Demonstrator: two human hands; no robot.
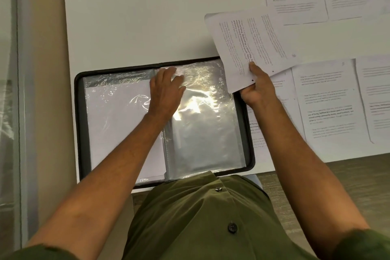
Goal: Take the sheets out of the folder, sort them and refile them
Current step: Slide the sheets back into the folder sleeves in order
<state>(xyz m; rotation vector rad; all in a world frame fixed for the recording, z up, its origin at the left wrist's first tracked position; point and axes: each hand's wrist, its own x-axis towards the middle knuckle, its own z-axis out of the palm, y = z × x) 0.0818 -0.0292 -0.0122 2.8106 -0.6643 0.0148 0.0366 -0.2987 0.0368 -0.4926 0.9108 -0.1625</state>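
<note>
On the white table (137, 27), the open black zip folder (78, 112) lies left of the printed white sheet (249, 48) pinched in the right hand (256, 86), long axis pointing away, while the flat, open-fingered left hand (166, 88) presses the empty clear plastic sleeve (202, 133) nearest it.

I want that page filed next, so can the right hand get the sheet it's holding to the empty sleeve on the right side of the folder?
Probably yes. The right hand holds the sheet just beside the sleeve; only the left hand rests near its top.
</note>
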